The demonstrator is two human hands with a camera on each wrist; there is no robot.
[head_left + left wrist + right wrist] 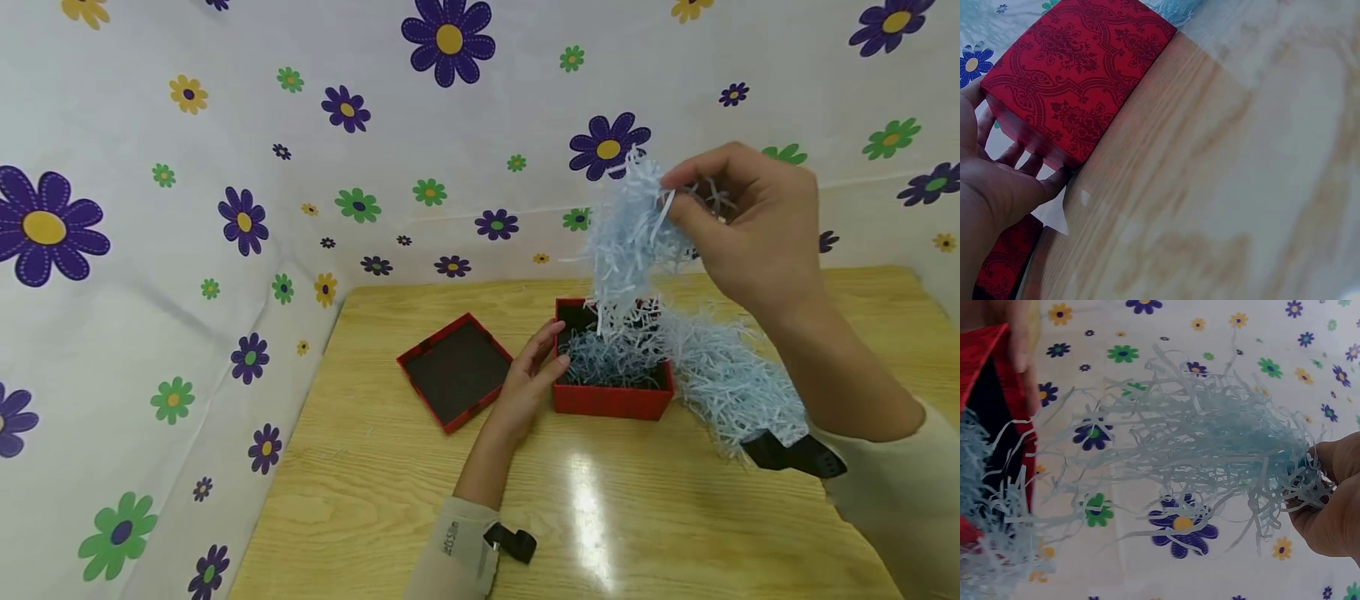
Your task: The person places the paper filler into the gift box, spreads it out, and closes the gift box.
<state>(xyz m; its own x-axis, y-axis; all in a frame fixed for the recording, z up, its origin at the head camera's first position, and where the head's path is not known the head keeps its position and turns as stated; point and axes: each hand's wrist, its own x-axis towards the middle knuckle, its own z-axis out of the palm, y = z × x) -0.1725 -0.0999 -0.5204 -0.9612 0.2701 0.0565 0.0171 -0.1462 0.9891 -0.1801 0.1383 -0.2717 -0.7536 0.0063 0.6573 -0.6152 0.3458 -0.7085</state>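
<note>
My right hand (761, 221) pinches a clump of pale blue shredded paper (633, 229) between thumb and fingers, raised above a red box (613, 402). In the right wrist view the strands of this shredded paper (1210, 437) trail from the fingers toward the box. The box has a dark inside and holds more blue shreds. My left hand (528, 379) rests against the box's left side, fingers fairly straight. From the left wrist view the box (1079, 75) shows a dark scroll pattern, and the fingertips of the left hand (1004, 181) touch its side.
A red lid (457, 375) with a dark inside lies upturned left of the box. To the box's right, a loose heap of blue shredded paper (738, 383) spreads over the wooden table (375, 500). Behind hangs a white flower-patterned cloth (420, 142).
</note>
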